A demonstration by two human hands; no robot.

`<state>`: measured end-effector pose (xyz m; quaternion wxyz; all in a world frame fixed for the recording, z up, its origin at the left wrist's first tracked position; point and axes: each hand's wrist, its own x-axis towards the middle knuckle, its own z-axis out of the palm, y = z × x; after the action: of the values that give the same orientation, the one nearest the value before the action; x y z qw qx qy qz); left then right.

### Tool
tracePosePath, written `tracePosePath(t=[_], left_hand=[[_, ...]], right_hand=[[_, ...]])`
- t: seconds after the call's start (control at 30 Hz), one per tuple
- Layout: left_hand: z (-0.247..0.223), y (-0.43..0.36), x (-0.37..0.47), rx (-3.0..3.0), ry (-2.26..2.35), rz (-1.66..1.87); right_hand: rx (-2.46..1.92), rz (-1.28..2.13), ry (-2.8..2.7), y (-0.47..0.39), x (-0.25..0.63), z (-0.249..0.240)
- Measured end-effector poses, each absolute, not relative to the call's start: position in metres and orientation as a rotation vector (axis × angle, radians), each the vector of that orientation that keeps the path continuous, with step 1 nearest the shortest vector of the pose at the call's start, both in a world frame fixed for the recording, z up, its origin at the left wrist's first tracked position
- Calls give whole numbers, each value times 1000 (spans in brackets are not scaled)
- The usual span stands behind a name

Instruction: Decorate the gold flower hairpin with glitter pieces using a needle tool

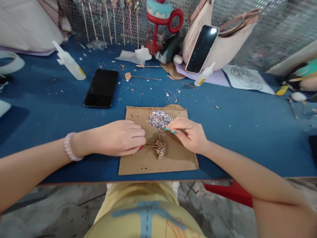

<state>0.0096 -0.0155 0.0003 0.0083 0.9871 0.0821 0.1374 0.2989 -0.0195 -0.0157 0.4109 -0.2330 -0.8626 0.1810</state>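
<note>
My left hand is closed around the thin stem of a gold-coloured hairpin, whose fan-shaped, stone-studded head hangs over a sheet of cardboard. In my right hand a slim metal tool, perhaps tweezers, is pinched between thumb and fingers. Its tip is at the near edge of a round pile of glittering rhinestones on the cardboard. The exact tip is hard to make out beside my fingers.
A black phone lies left, near a glue bottle. Finished-looking hairpins lie behind the cardboard. Farther back stand a second glue bottle, an upright phone, a pink bag and a red-handled cup.
</note>
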Motion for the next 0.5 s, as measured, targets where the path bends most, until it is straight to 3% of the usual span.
tracePosePath(t=[0.5], left_hand=[[1, -12, 10, 3108, 226, 421]], right_hand=[[-709, 416, -2228, -17, 304, -18]])
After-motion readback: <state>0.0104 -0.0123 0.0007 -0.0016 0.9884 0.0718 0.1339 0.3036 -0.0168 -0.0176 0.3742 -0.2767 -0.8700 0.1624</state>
